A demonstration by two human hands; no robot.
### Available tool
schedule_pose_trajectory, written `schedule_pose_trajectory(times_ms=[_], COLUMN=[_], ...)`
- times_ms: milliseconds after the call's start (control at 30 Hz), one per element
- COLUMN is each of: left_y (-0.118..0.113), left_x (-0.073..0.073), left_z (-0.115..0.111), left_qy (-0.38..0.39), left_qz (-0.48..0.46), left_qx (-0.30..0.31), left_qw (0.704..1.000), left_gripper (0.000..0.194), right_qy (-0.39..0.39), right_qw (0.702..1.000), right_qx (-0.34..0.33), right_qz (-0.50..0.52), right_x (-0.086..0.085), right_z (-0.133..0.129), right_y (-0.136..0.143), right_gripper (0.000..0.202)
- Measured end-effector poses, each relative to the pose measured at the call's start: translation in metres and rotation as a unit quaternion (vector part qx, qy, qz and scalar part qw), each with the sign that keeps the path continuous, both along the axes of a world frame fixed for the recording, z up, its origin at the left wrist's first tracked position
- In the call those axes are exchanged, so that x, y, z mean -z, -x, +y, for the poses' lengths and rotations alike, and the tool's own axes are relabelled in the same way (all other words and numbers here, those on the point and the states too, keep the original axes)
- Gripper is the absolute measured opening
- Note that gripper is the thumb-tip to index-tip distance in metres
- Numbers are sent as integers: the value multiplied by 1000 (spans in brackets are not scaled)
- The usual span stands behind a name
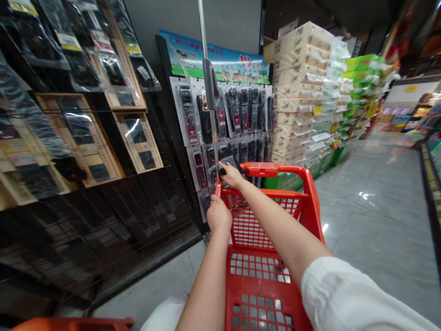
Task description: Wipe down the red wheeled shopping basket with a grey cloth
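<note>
Our left hand (219, 215) is closed around the near corner of a red shopping cart (313, 197), whose meshed basket spreads to the right of that hand and below it. Just beyond, our right hand (232, 175) reaches across to the foot of a metal pole (214, 133) and a dark grey piece (231, 161) beside it; we cannot tell whether its fingers grip or only touch. The pole rises well above both hands, in front of a panel of hanging packages (244, 110). Left of the hands is a rack of boxed goods (138, 138); to their right, farther off, stand stacked cartons (299, 82).

The tall pole worries us most: tilted forward, it could snag the packages and pull some down. An uneven push from our crossed reach could swing the cart into the panel or the cartons.
</note>
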State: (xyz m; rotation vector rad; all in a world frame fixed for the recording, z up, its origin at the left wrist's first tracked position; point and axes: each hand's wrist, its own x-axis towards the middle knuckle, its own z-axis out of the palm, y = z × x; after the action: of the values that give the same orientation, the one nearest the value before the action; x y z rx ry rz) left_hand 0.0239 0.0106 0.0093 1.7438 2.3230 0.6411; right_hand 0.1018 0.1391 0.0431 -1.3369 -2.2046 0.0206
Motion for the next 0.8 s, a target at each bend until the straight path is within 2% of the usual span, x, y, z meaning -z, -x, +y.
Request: schedule_pose_trajectory(times_ms=[100,200,333,500,600,700,800], left_y=[0,0,1,6,9,12,14], left_x=[0,-2,-3,-3,0,2,2], left_z=[-2,-4,-6,-5,-4,-3,-3], left_qy=[-8,-18,-22,-12,-23,-33,-29], left_qz=[-4,-17,-34,-68,-86,-109,-127], left_qx=[-2,-7,-18,-23,-24,-23,-17], left_qw=[1000,1000,999,997,996,993,991], left_gripper=[25,25,24,23,22,22,22], right_qy=[45,84,103,31,-31,-76,-77], right_qw=[990,962,934,958,971,979,985], right_qx=[-2,-16,-39,-27,-74,-119,-137], right_qz=[135,258,340,285,227,146,68], right_x=[8,16,29,43,48,47,39], right_z=[-2,-6,-21,-51,-71,-88,-96], right_y=[-1,-2,-7,-17,-17,-13,-9], right_gripper=[42,35,30,35,44,41,42])
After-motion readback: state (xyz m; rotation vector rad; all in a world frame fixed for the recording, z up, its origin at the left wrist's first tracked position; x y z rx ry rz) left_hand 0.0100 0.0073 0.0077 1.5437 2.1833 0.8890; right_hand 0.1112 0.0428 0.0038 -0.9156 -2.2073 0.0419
